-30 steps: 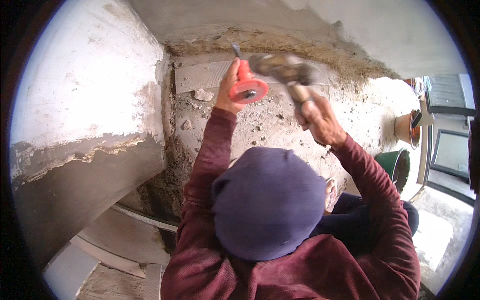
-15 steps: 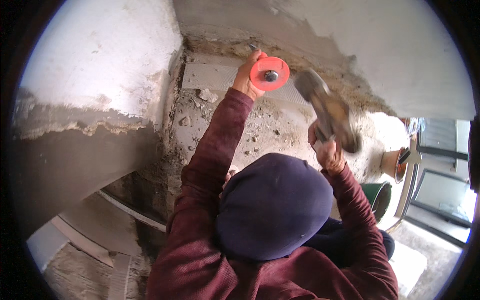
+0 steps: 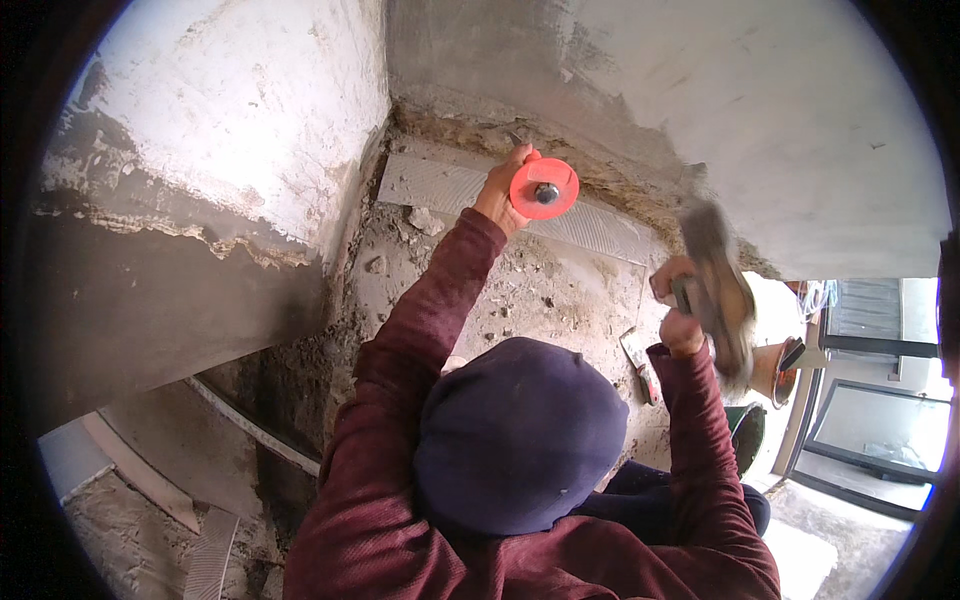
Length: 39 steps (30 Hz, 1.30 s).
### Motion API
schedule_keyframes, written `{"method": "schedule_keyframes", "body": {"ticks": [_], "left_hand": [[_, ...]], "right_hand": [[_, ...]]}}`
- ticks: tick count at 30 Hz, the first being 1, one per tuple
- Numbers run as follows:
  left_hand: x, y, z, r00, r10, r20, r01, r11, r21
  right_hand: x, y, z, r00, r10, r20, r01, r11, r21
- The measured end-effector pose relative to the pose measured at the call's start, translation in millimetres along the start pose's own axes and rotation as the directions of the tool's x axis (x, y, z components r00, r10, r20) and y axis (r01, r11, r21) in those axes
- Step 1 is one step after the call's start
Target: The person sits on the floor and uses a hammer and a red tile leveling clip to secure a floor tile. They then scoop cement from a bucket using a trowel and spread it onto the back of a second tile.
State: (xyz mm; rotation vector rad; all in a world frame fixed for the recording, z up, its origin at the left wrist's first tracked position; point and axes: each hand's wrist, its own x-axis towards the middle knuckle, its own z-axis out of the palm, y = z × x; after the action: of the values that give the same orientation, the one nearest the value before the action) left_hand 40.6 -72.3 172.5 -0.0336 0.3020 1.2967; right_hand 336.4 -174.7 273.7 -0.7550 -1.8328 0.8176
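My left hand [image 3: 503,190] is wrapped around a chisel [image 3: 546,193] with a round orange-red hand guard. The chisel's steel striking end faces up, and its blade points toward the foot of the back wall, where the tip is mostly hidden. Out to the right, my right hand [image 3: 681,330] grips the handle of a heavy hammer [image 3: 724,285], which is smeared by motion. The hammer is raised to the right of the chisel and apart from it. Under the left hand, a ridged tile strip [image 3: 600,232] runs along the wall.
Rubble chunks [image 3: 425,221] and crumbs litter the floor. A red-handled scraper [image 3: 641,367] lies left of my right forearm. An orange-brown bucket [image 3: 768,372] and a green bucket [image 3: 744,437] stand at right. Walls [image 3: 240,110] close in the left and far sides; a dark-framed glazed panel [image 3: 880,425] stands right.
The hammer has swung away to the right, farther from the chisel. My left hand still holds the chisel by the wall. The view has shifted slightly, and the scraper now shows.
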Motion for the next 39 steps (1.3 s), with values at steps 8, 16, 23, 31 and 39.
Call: {"method": "schedule_keyframes", "body": {"ticks": [8, 16, 23, 31, 39], "left_hand": [[-4.6, 3.1, 9.2, 0.994, -0.085, 0.066, 0.083, 0.996, 0.032], [0.4, -1.9, -6.9, 0.998, 0.025, -0.063, -0.023, 0.999, 0.032], [1.2, 6.0, -29.7, 0.997, -0.049, -0.054, 0.055, 0.991, 0.124], [15.1, 19.1, -64.3, 0.987, -0.149, -0.060, 0.159, 0.962, 0.222], [14.4, 32.8, -47.8, 0.987, -0.157, 0.038, 0.135, 0.931, 0.339]], "right_hand": [[44.9, -12.9, 39.0, 0.925, 0.263, 0.274, -0.073, 0.831, -0.552], [37.1, -28.3, 39.7, 0.937, -0.141, 0.319, 0.271, 0.870, -0.411], [47.2, -7.8, 51.8, 0.866, 0.249, 0.434, 0.145, 0.706, -0.694], [36.7, -33.0, 62.1, 0.817, 0.082, 0.570, 0.250, 0.841, -0.480], [47.1, -22.5, 61.2, 0.836, 0.255, 0.485, 0.193, 0.692, -0.696]]}}
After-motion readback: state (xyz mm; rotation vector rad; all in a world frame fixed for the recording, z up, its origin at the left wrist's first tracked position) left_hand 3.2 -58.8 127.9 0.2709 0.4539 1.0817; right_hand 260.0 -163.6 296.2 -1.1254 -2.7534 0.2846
